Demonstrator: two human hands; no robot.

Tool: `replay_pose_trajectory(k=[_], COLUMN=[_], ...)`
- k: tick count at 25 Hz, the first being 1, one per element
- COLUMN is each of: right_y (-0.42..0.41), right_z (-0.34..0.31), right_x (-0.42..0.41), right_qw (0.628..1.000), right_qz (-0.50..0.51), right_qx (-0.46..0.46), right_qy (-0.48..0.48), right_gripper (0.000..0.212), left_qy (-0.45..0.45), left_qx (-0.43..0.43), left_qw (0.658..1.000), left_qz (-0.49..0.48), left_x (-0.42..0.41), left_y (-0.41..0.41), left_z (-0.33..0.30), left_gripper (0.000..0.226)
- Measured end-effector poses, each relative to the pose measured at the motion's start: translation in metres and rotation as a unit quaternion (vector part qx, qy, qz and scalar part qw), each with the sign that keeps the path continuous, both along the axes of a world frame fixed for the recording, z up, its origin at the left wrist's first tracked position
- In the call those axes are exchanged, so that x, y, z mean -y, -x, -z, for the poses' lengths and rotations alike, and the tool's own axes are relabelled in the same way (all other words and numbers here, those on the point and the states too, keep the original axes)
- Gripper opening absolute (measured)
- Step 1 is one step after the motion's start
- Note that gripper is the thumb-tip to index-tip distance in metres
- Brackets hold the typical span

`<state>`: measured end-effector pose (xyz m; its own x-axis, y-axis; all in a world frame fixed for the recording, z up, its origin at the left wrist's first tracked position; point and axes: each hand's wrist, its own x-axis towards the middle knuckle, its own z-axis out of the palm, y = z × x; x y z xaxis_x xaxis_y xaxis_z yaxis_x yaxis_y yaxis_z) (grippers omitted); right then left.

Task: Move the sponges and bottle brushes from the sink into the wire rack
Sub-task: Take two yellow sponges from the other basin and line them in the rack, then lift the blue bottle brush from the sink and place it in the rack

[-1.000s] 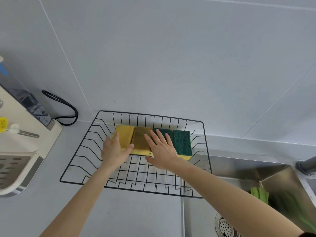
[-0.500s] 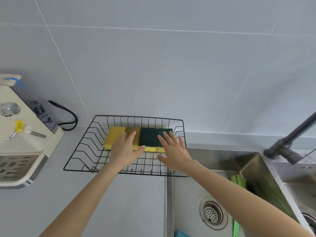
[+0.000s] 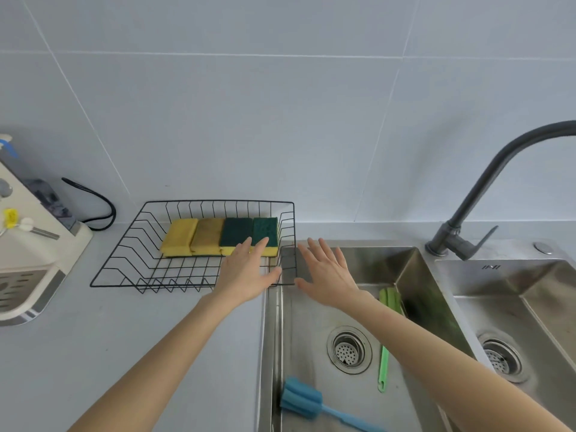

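Four sponges [image 3: 219, 236] — yellow, tan and two dark green-topped — lie in a row at the back of the black wire rack [image 3: 124, 260]. Left hand [image 3: 247, 272] and right hand [image 3: 327, 275] hover flat, fingers spread, holding nothing. A blue foam bottle brush [image 3: 307, 400] and a green-handled brush [image 3: 385, 347] lie in the steel sink [image 3: 299, 322].

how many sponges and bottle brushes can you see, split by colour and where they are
Sponges with the yellow side up, in the wire rack: 2
Sponges with the green scrub side up, in the wire rack: 2
Blue bottle brush, in the sink: 1
Green bottle brush, in the sink: 1
Total: 6
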<state>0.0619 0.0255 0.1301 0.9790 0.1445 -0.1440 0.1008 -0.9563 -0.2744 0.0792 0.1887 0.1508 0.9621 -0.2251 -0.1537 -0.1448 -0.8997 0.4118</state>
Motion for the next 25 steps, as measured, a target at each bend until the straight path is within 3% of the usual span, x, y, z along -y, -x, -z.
replay_pose_trajectory(k=[7, 15, 25], right_y=[0.042, 0.078, 0.094], right_z=[0.017, 0.054, 0.109], right_x=[0.049, 0.082, 0.092], right_qw=[0.999, 0.995, 0.981], right_qz=[0.037, 0.041, 0.043], right_qx=[-0.027, -0.089, -0.186], right_qy=[-0.007, 0.006, -0.017], right_gripper=[0.072, 0.071, 0.070], left_qy=[-0.010, -0.003, -0.056], left_qx=[-0.001, -0.071, -0.177], left_qw=[0.998, 0.992, 0.975], left_qz=[0.063, 0.100, 0.123], left_x=[0.049, 0.085, 0.096], left_y=[0.042, 0.073, 0.084], left_z=[0.013, 0.048, 0.109], left_gripper=[0.069, 0.066, 0.068])
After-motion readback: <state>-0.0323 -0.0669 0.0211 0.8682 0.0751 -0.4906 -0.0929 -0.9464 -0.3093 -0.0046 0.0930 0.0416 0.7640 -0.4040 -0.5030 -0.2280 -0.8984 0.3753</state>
